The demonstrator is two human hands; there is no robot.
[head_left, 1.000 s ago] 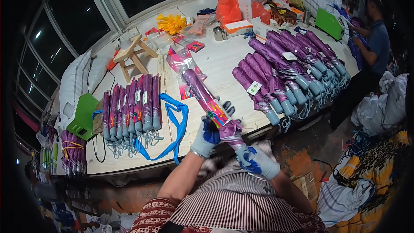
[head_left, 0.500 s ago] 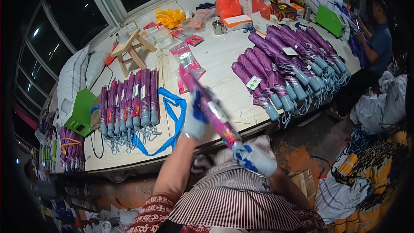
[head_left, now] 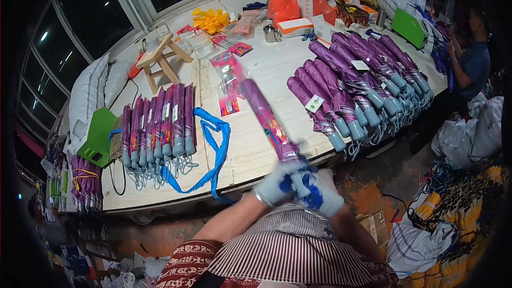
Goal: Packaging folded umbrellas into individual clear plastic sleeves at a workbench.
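Observation:
A folded purple umbrella [head_left: 261,108] in a clear printed sleeve slants up and away from me over the table's front edge. Around its handle end, my left hand [head_left: 276,184] and my right hand [head_left: 319,191] are closed side by side, both in white gloves with blue palms. They hide the handle. Left of them lies a row of sleeved purple umbrellas [head_left: 160,122], grey handles toward me, with a looped blue strap [head_left: 220,149] beside it. A larger pile of purple umbrellas [head_left: 349,72] without sleeves lies to the right. Flat printed clear sleeves [head_left: 230,104] lie just beyond the held umbrella.
On the white table [head_left: 250,168] stand a small wooden stool [head_left: 160,61], a metal cup [head_left: 272,33], boxes and bags. Green box-shaped devices [head_left: 101,138] flank it. Another person [head_left: 472,58] works at the far right. Sacks [head_left: 466,128] lie on the floor at right.
My left hand has slid down the umbrella toward me and joined my right hand at the handle end. The umbrella now points more steeply away. The rows on the table look the same.

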